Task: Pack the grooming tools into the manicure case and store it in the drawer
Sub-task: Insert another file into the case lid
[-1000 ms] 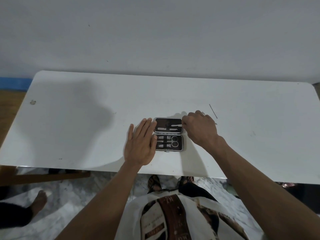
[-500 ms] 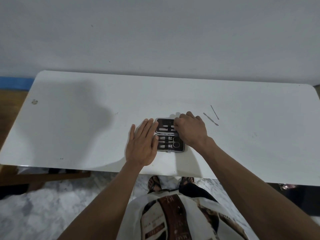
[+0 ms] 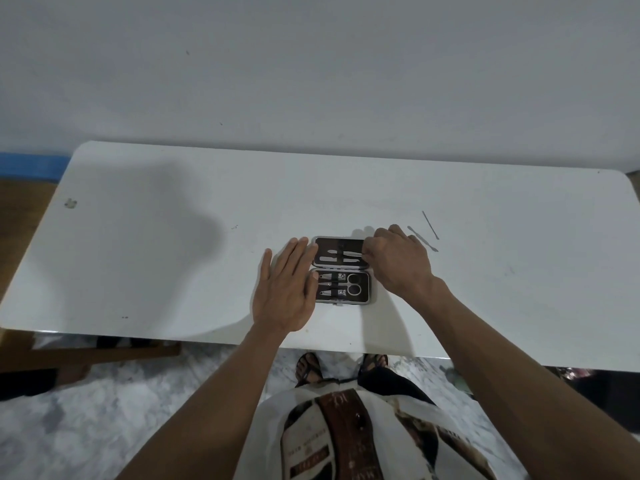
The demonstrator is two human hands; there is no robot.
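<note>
A small manicure case (image 3: 369, 287) lies open on the white table (image 3: 173, 258), its dark lining facing up. The near half holds scissors (image 3: 352, 284) and clippers under straps. The far half holds two slim metal tools (image 3: 337, 256). My left hand (image 3: 287, 289) rests flat on the table against the case's left edge, fingers spread. My right hand (image 3: 398, 261) is at the right end of the far half, its fingertips pinched on the end of a slim tool (image 3: 353, 252) lying in the case. Two thin metal tools (image 3: 424, 239) (image 3: 430, 225) lie loose on the table, right of my right hand.
A plain wall rises right behind the table. The table's front edge runs just below the case, and my sandalled feet (image 3: 308, 368) show on the marbled floor beneath. Wooden furniture (image 3: 86, 355) stands at the lower left. No drawer is visible.
My right hand carried a slim tool from the table into the case's far half, pressed over it, then drew back to the right end. My left hand stayed put.
</note>
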